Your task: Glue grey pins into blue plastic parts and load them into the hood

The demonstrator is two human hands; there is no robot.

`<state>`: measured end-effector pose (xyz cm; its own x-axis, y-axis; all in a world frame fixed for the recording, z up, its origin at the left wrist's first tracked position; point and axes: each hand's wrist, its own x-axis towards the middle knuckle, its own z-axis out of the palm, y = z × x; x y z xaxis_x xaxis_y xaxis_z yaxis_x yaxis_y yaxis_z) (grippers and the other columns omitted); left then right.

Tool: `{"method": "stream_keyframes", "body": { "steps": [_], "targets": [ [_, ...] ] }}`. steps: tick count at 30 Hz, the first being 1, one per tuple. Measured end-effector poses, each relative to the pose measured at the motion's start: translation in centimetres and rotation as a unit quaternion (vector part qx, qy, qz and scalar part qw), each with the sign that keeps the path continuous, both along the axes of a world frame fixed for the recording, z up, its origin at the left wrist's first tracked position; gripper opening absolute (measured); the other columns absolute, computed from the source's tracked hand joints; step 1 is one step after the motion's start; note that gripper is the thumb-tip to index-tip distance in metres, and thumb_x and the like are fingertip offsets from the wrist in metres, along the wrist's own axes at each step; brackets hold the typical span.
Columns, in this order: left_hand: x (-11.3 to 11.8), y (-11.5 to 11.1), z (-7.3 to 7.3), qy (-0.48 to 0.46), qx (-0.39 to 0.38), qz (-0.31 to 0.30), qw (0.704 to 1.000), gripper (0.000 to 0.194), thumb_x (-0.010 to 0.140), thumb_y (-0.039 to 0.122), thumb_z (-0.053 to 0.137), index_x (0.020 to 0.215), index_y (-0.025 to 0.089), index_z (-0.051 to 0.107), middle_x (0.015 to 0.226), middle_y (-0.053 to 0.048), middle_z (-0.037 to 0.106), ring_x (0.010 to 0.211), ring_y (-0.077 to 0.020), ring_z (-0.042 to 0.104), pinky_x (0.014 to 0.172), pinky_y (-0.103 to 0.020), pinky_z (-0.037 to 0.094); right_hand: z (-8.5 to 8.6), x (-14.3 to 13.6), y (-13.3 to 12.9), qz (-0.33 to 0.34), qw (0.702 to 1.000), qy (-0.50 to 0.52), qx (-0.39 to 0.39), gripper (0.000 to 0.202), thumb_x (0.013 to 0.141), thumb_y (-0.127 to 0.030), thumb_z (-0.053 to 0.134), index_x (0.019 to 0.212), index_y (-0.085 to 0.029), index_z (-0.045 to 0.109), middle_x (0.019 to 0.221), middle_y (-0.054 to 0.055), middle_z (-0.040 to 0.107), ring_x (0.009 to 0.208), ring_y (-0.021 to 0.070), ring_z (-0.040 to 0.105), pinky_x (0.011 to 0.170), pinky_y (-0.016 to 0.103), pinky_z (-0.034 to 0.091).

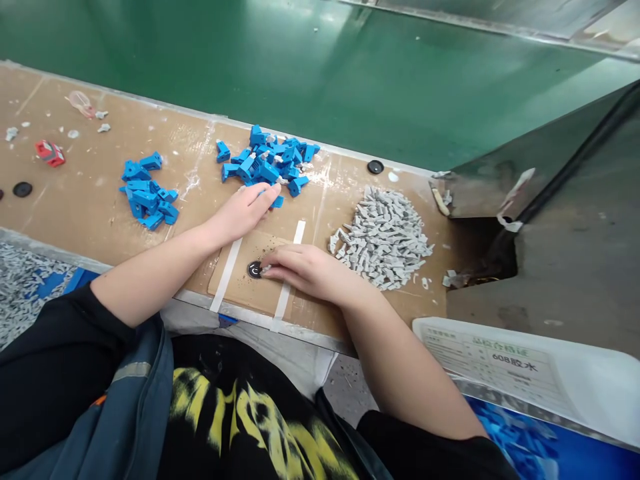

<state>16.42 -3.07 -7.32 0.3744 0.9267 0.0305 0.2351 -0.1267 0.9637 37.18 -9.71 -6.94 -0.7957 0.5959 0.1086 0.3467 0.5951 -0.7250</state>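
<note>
Well left of the small black dish (254, 269), a blue bin (76, 280) is holding a heap of small gray parts (25, 293). The dish itself is sitting on a cardboard pad (240, 293) between two white tape strips (227, 273), its dark inside shining; I'm not able to tell what is in it. Dark specks are lying around it. Well right of the dish and nearer the body, a white container (600, 363) is showing a written label (500, 367), its inside hidden from me, and below it a blue tub (600, 460) is holding blue parts (525, 427).

Beyond the dish, I'm watching the left hand (245, 208) resting its bent fingers, held close together, at the near edge of a pile of blue pieces (270, 160); whether it is gripping one I cannot tell. Just right of the dish, the right hand (305, 267) is pinching a small gray piece (266, 269) between thumb and fingers, right by the dish's rim. Farther right of the dish, a mound of gray pieces (393, 240) is spreading over the table (425, 303).
</note>
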Motion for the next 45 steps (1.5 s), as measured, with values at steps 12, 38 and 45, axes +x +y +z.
{"method": "stream_keyframes", "body": {
  "steps": [12,38,45],
  "targets": [
    [0.5,-1.1,1.5,0.226,-0.007,0.018,0.974,0.061,0.108,0.060,0.029,0.067,0.021,0.053,0.068,-0.004,0.061,0.071,-0.0217,0.054,0.071,-0.037,0.032,-0.7,-0.3,1.6,-0.439,0.849,0.291,-0.044,0.049,0.087,-0.068,0.074,0.073,-0.022,0.067,0.056,-0.002,0.063,0.049,0.0128,0.056,0.053,0.028,0.047],
    [0.6,-0.5,0.5,0.243,-0.003,0.050,0.969,0.055,0.108,0.051,0.032,0.062,0.022,0.043,0.060,-0.002,0.053,0.062,-0.0206,0.049,0.066,-0.036,0.033,-2.2,-0.7,2.2,-0.294,0.904,-0.055,0.305,0.035,0.114,-0.031,0.041,0.102,-0.018,0.071,0.083,0.007,0.074,0.073,0.0170,0.062,0.070,0.030,0.038],
    [0.6,-0.2,0.3,0.262,0.028,0.054,0.963,0.056,0.108,0.052,0.030,0.063,0.023,0.044,0.063,-0.004,0.056,0.072,-0.0234,0.056,0.073,-0.036,0.037,-2.8,-1.0,2.6,-0.292,0.904,-0.074,0.304,0.034,0.113,-0.027,0.041,0.101,-0.017,0.071,0.084,0.006,0.074,0.075,0.0173,0.063,0.070,0.031,0.037]
  ]
}}
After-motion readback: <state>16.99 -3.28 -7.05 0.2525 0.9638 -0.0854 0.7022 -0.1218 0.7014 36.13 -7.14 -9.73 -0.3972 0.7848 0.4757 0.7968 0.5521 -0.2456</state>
